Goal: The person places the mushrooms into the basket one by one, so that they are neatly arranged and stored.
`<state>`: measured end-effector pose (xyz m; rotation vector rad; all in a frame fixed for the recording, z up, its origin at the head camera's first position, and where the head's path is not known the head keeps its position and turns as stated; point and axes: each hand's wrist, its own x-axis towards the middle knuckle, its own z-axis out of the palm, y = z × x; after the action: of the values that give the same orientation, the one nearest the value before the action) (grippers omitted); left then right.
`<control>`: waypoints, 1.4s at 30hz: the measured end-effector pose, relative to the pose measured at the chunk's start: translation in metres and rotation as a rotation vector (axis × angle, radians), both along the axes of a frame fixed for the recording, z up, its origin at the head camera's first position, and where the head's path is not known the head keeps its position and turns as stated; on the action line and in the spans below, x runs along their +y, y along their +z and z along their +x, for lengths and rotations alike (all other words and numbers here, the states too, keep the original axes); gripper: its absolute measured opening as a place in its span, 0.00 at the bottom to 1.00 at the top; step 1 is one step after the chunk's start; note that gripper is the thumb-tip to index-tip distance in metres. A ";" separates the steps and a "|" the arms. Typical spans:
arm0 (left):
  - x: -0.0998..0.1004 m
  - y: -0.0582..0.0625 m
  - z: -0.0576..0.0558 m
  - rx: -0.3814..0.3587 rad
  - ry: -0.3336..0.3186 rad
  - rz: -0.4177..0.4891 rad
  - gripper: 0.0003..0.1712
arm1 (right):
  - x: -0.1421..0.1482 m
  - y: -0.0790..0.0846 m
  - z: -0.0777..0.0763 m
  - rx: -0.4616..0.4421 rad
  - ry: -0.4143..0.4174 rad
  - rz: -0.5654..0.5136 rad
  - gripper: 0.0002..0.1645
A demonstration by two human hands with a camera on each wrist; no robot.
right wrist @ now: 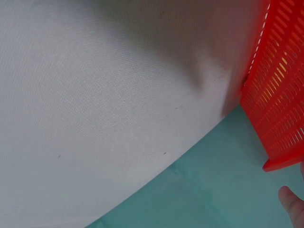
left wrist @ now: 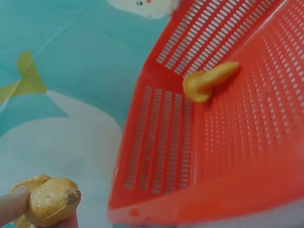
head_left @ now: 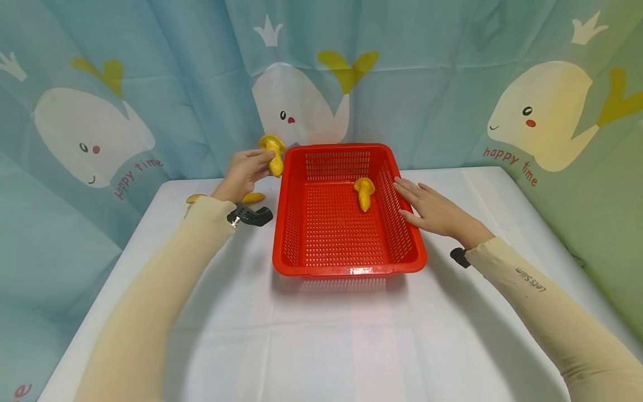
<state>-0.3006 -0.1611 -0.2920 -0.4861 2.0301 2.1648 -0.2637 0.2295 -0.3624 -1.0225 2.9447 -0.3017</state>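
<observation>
My left hand pinches a yellow toy mushroom just outside the basket's far left corner, above the table. In the left wrist view that mushroom shows its stem end, between thumb and fingers. A second yellow mushroom lies inside the red perforated plastic basket, toward its right wall. My right hand rests with straight fingers at the basket's right rim. Only a fingertip of it appears in the right wrist view, near the rim.
More yellow pieces lie on the table left of the basket, partly hidden by my left wrist. A white cloth covers the table. Blue curtains with whale prints hang close behind the far edge.
</observation>
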 end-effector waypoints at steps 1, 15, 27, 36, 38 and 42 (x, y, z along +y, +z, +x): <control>0.003 -0.001 -0.001 0.001 -0.001 -0.004 0.30 | 0.000 0.000 0.000 0.000 0.001 -0.001 0.40; 0.044 -0.013 -0.012 0.006 -0.043 0.017 0.28 | 0.002 -0.002 0.000 -0.006 0.001 -0.004 0.40; 0.075 -0.025 -0.021 -0.012 -0.055 0.034 0.28 | 0.002 -0.003 0.000 -0.010 -0.013 0.000 0.40; 0.093 -0.035 -0.027 -0.003 -0.077 0.058 0.26 | 0.001 -0.002 0.001 -0.017 -0.013 -0.004 0.40; 0.096 -0.037 -0.028 -0.007 -0.080 0.063 0.26 | 0.001 -0.002 0.001 -0.013 -0.012 -0.001 0.41; 0.103 -0.042 -0.031 -0.019 -0.080 0.059 0.25 | 0.001 -0.002 0.000 -0.006 -0.007 0.001 0.40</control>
<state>-0.3318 -0.0583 -0.3343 -0.4089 1.9349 2.1586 -0.2639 0.2305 -0.3648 -1.0101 2.9429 -0.3025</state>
